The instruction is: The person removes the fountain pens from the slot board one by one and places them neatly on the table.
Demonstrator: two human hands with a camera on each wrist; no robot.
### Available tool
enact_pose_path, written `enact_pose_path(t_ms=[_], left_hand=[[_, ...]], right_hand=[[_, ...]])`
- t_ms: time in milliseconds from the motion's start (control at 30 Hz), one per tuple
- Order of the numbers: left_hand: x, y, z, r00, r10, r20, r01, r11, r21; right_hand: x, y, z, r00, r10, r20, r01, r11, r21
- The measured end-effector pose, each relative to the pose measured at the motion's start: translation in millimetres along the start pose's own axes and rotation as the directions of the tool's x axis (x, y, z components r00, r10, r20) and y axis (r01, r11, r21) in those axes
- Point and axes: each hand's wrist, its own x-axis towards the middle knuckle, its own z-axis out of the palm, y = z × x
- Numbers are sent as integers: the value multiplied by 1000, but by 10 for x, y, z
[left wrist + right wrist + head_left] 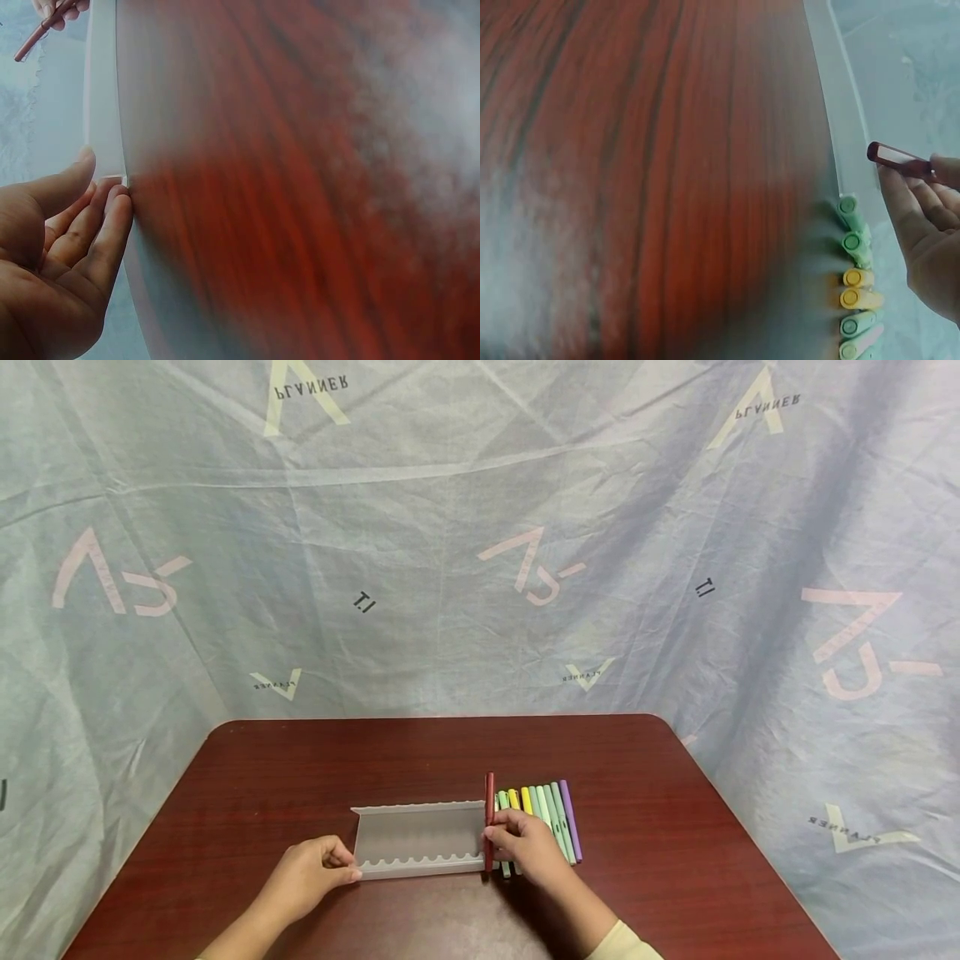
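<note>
A pale, shallow pen tray with scalloped long edges lies on the table. My left hand pinches its near left corner between thumb and fingers; the left wrist view shows the thumb against the tray's front wall. In my right hand, a dark red marker is held between thumb and fingers over the tray's right end, pointing away from me. Beside that end lies a row of green and yellow markers, with a purple marker outermost. My right hand partly covers the row.
The dark red wooden table has rounded far corners. Grey printed cloth hangs behind it and along both sides. In the right wrist view, several marker ends line up close to the tray's wall.
</note>
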Motion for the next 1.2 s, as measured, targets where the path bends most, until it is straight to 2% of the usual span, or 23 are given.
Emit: enact_pose_path(t_ms=[333, 567, 733, 1000, 1200], left_hand=[[-6, 16, -1, 1000, -4, 1, 4, 1000, 3], [-7, 7, -3, 1000, -10, 4, 10, 1000, 7], [-13, -1, -6, 1000, 8, 10, -8, 1000, 1], [-6, -19, -4, 1000, 16, 9, -16, 1000, -5], [-17, -21, -15, 1000, 20, 17, -20, 999, -29]], right_hand=[[-73, -13, -250, 1000, 10, -6, -10, 1000, 10], [-95, -30, -540, 997, 20, -81, -24, 998, -54], [-123, -30, -742, 991, 38, -129, -50, 994, -92], [-121, 4, -1032, 956, 95, -278, -155, 967, -202], [-111, 68, -1219, 935, 145, -325, -230, 943, -241]])
